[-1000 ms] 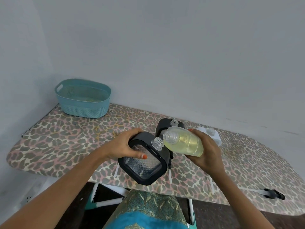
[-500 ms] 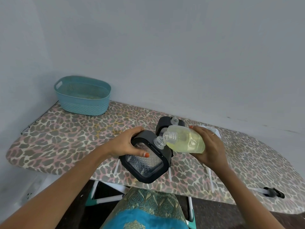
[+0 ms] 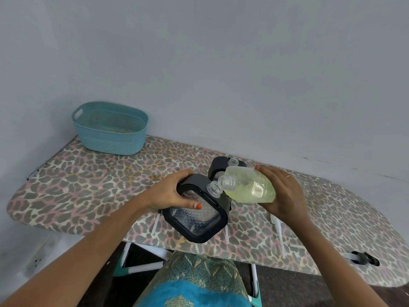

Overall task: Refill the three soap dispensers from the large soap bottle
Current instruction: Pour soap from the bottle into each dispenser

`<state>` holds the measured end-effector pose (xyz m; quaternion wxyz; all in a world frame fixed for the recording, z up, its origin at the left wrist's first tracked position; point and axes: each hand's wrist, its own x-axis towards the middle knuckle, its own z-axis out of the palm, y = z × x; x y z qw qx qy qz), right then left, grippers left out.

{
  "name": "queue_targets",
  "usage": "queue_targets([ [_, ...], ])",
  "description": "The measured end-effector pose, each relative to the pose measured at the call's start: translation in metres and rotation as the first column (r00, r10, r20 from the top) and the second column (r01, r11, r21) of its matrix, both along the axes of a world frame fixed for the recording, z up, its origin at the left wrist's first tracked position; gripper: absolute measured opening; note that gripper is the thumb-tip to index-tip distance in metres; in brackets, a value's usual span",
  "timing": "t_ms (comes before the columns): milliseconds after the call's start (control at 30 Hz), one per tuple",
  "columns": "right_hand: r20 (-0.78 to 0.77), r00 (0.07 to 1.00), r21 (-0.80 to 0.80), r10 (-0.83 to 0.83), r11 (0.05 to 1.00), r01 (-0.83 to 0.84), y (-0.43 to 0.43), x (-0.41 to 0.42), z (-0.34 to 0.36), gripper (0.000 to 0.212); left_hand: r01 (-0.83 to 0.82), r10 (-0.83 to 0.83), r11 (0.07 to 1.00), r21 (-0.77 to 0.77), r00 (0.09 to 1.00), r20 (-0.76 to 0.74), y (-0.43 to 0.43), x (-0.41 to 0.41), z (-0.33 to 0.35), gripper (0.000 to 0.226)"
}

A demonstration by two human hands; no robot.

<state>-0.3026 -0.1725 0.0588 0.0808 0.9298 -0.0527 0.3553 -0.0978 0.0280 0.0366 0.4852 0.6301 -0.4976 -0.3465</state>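
Tilted soap bottle (image 3: 250,189) mouth meets black dispenser (image 3: 197,216) neck.

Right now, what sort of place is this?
Probably a home utility corner: an ironing board serves as the table, and a teal basket sits on it, beside a bare wall.

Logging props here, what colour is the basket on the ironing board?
The basket is teal, seen best in the head view.

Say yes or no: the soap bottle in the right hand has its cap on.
No: the soap bottle in the right hand shows a bare threaded neck, tipped toward the open neck of the dispenser.
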Motion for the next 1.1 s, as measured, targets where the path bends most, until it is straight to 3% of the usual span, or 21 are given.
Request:
queue_targets([
  [767,-0.068,0.997,-0.056,-0.042,0.998,0.038,0.0,0.002,0.011,0.059,-0.052,0.052,0.998,-0.039,0.999,0.006,0.003,-0.002,-0.006,0.049],
  [867,-0.068,0.997,-0.059,-0.042,0.998,0.038,0.0,0.001,0.011,0.06,-0.049,0.049,0.997,-0.056,0.999,-0.004,0.003,-0.002,-0.01,0.065],
  [1100,-0.071,0.997,-0.061,-0.043,0.997,0.039,-0.001,0.002,0.013,0.061,-0.051,0.051,0.996,-0.074,0.999,0.001,0.001,0.0,-0.015,0.074],
])
